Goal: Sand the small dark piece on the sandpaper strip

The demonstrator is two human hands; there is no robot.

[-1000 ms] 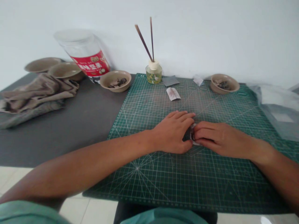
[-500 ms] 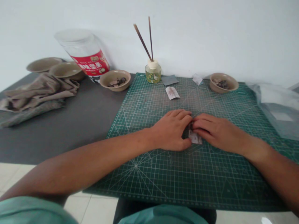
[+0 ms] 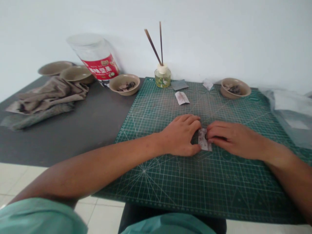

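Note:
A small folded paper packet [image 3: 204, 139] lies on the green cutting mat [image 3: 219, 185], between my two hands. My left hand [image 3: 179, 136] has curled fingers against the packet's left side, with a dark piece [image 3: 194, 139] partly hidden beneath them. My right hand [image 3: 234, 139] lies just to the right, its fingertips at the packet's right edge. Its fingers are slightly apart. Further up the mat lie a folded white paper [image 3: 182, 97], a dark grey square [image 3: 179, 84] and a small white paper [image 3: 208, 84].
Tan bowls holding dark and pinkish pieces stand at the mat's far corners [image 3: 124, 84] [image 3: 235, 89]. A reed diffuser bottle [image 3: 162, 76] stands at the far edge. A tipped plastic jar [image 3: 95, 57], two more bowls and a crumpled cloth [image 3: 46, 99] occupy the dark tabletop. A plastic bag [image 3: 289, 113] lies right.
My right hand has moved rightward off the paper packet, leaving more of it visible. The packet now stands longer and narrower. The view has shifted slightly.

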